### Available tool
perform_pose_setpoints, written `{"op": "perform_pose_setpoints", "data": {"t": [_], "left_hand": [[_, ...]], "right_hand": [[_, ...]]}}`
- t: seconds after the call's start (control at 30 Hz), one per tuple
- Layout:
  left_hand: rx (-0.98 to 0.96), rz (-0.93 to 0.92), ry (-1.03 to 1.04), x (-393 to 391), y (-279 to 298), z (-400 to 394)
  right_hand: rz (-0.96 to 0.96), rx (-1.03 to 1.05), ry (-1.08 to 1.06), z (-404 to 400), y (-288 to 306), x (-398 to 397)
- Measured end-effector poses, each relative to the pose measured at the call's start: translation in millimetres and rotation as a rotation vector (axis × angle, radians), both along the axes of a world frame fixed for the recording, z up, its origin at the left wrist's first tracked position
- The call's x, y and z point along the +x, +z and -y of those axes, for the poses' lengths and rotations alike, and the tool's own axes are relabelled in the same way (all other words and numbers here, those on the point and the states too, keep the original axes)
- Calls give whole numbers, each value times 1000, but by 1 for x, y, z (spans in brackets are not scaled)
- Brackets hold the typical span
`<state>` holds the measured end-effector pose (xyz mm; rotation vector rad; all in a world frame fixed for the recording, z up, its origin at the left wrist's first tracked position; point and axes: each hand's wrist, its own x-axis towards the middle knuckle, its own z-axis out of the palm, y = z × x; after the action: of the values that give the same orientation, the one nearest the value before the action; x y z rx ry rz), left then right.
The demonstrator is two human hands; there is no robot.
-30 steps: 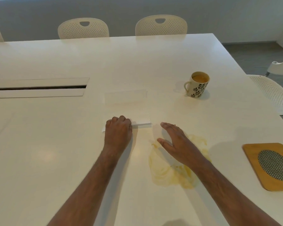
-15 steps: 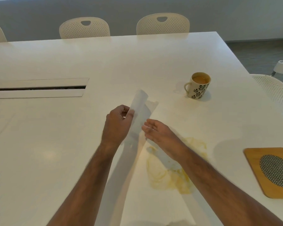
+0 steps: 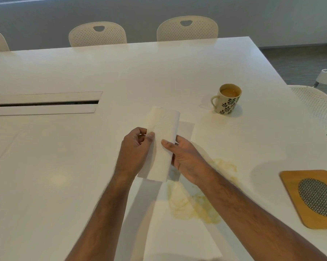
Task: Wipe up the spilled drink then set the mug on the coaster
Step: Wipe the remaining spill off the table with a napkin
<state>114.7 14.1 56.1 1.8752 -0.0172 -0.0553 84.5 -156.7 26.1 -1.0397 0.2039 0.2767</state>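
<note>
A folded white paper towel [image 3: 161,140] is held above the white table [image 3: 64,176], gripped by my left hand [image 3: 136,147] on its left edge and my right hand [image 3: 185,159] on its right edge. Below and to the right of my hands a yellowish spilled drink [image 3: 189,204] lies in a puddle on the table, partly hidden by my right forearm. A cream mug [image 3: 227,99] with a dark leaf pattern stands at the back right, filled with a tan drink. The wooden coaster [image 3: 298,187] with a woven oval inset lies at the right edge.
A cable slot with lids [image 3: 44,103] runs across the table's left side. Perforated cream chairs [image 3: 97,34] stand along the far edge, and another chair [image 3: 317,106] is at the right side. A second white sheet [image 3: 179,240] lies near the front edge.
My left hand lifted the paper towel off the table and raised it upright. My right hand moved off the spill and took hold of the towel's right edge.
</note>
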Motion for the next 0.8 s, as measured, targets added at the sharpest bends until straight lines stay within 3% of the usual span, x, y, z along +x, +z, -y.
{"op": "perform_pose_setpoints", "data": {"t": [0.53, 0.63, 0.8], "left_hand": [[193, 157, 12, -20, -25, 2], [333, 196, -27, -27, -35, -4], [700, 255, -105, -39, -57, -19]], "right_hand": [[107, -549, -136, 61, 6, -29], [225, -814, -154, 88, 21, -37], [436, -1496, -174, 140, 39, -43]]}}
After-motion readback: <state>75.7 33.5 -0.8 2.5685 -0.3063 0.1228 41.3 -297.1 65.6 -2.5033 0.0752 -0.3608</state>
